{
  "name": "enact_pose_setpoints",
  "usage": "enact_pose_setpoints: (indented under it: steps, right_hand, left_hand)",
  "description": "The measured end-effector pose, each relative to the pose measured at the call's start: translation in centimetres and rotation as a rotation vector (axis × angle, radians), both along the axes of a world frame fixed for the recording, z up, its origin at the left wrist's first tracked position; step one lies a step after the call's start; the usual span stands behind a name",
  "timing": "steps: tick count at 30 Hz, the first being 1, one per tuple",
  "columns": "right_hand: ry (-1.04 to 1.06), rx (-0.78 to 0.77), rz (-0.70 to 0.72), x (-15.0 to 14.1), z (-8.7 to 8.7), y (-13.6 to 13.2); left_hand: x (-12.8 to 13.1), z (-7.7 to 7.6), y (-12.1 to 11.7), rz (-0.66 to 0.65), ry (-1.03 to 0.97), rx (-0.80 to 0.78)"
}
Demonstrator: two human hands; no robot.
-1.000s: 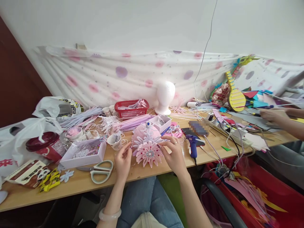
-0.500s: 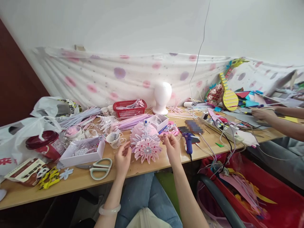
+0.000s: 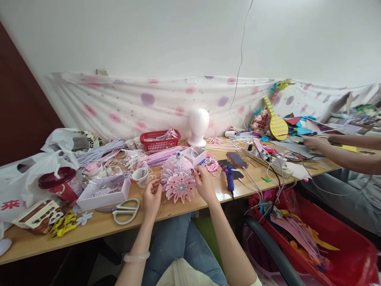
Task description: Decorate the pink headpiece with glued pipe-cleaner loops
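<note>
Pale pink, many-petalled flower ornament (image 3: 180, 188) dotted red, its beaded centre pearly; white sheet (image 3: 166, 101) patterned with pink and purple spots; red latticed plastic basket (image 3: 160, 148).

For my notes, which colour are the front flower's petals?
The petals are pale pink, best seen in the head view.

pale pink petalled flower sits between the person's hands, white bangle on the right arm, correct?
Wrong arm: the head view shows the white bangle on the left arm. The pale pink petalled flower sits between the left hand and right hand.
</note>
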State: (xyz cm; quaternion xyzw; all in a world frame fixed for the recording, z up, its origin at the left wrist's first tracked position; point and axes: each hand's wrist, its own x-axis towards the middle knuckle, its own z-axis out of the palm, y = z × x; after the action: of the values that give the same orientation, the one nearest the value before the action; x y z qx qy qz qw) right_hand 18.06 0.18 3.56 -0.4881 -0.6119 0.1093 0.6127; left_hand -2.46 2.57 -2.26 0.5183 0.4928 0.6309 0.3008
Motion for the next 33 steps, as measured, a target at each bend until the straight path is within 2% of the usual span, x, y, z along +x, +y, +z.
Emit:
enact_pose_setpoints:
  steps: [7, 11, 20, 26, 33]
  right_hand:
    - [0.061, -0.019, 0.007, 0.7, 0.7, -0.7]
    - [0.155, -0.038, -0.021, 1.4, 0.2, -1.3]
    - [0.385, -0.163, -0.149, 2.2, -3.0, 0.1]
    - [0.355, -0.294, -0.111, 2.3, -6.0, 0.8]
    - [0.280, -0.269, -0.074, 2.5, -8.1, 1.3]
  left_hand:
    - [0.0, 0.3, -0.2, 0.010, -0.010, -0.009]
    - [-0.1, 0.7, -0.5, 0.037, 0.014, 0.004]
    - [-0.5, 1.0, -0.7, 0.079, 0.152, -0.024]
    - [-0.6, 0.9, -0.9, 0.106, 0.189, -0.096]
    - [-0.3, 1.3, -1.0, 0.081, 0.185, -0.097]
